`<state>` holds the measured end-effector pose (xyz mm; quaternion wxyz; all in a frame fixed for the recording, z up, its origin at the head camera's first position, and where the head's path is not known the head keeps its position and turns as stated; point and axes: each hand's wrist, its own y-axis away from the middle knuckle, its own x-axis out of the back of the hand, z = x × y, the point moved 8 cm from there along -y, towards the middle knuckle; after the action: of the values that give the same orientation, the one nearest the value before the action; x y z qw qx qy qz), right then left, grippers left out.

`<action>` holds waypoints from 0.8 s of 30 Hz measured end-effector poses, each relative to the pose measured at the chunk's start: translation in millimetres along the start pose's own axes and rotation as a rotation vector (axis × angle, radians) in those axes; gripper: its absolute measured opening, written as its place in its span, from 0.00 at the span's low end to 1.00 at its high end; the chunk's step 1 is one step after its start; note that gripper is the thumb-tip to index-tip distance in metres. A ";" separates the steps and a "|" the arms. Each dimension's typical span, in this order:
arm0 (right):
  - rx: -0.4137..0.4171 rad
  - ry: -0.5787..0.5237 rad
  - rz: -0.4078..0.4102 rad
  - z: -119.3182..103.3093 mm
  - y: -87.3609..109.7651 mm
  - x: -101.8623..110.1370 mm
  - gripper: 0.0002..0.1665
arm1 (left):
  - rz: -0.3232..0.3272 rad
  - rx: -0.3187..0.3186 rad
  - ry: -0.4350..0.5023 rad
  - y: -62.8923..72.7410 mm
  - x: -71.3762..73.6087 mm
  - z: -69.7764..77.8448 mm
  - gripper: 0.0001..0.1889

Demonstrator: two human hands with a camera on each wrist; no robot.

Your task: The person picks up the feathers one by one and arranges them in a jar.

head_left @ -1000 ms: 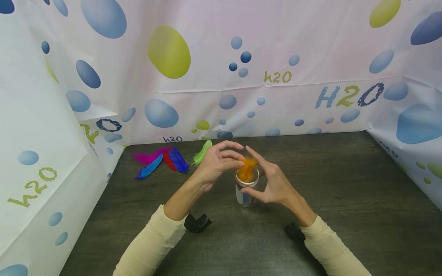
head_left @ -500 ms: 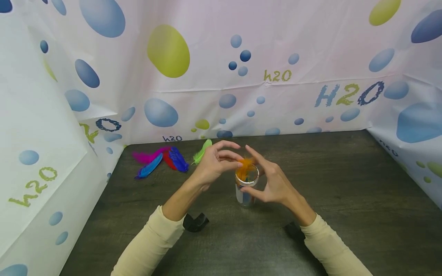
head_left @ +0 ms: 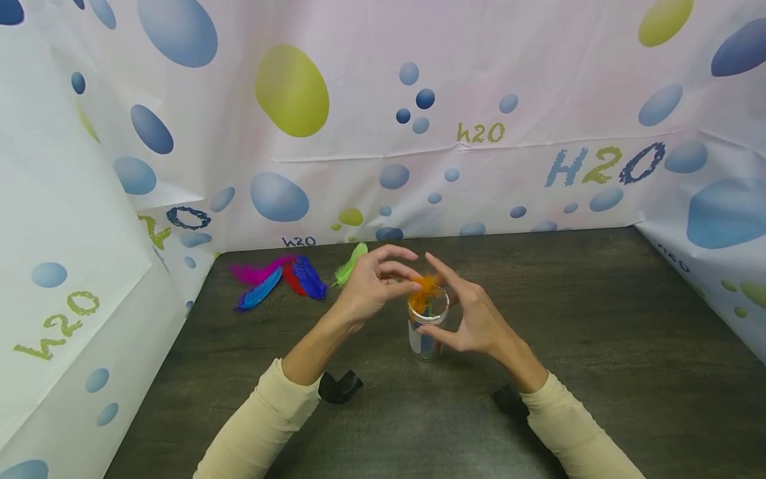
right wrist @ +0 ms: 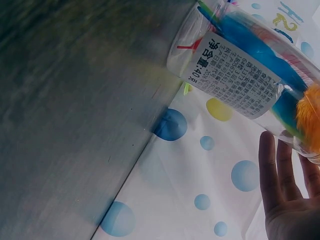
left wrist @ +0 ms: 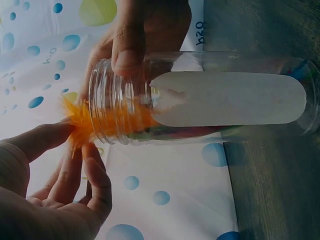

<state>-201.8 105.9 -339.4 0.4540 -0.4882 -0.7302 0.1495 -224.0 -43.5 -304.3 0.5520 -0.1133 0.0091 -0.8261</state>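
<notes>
My left hand (head_left: 377, 286) pinches a fluffy orange feather (head_left: 422, 291) between thumb and fingers at the mouth of a clear jar (head_left: 424, 340). In the left wrist view, part of the orange feather (left wrist: 82, 122) is inside the threaded neck and its tuft sticks out. My right hand (head_left: 475, 318) grips the upright jar near its rim, thumb on the near side. Through the jar wall in the right wrist view, a blue feather (right wrist: 260, 45) and other coloured feathers show beside a printed label (right wrist: 235, 75).
At the back left of the dark table (head_left: 586, 319) lie magenta, light blue, red and dark blue feathers (head_left: 310, 277). A lime green feather (head_left: 352, 263) lies just behind my left hand. A spotted white sheet (head_left: 359, 80) stands along the back and sides.
The orange feather has gone a little lower into the jar, and less of it shows above the rim. The left hand has shifted slightly left; the right hand stays on the jar.
</notes>
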 end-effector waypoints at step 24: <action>0.007 0.008 0.003 -1.1 -0.2 0.7 0.59 | -0.022 -0.116 -0.189 -0.5 -4.1 10.0 0.21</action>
<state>-201.2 106.2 -338.3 0.4586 -0.4882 -0.7270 0.1509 -221.0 -38.4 -295.2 0.5338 -0.2223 0.0035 -0.8159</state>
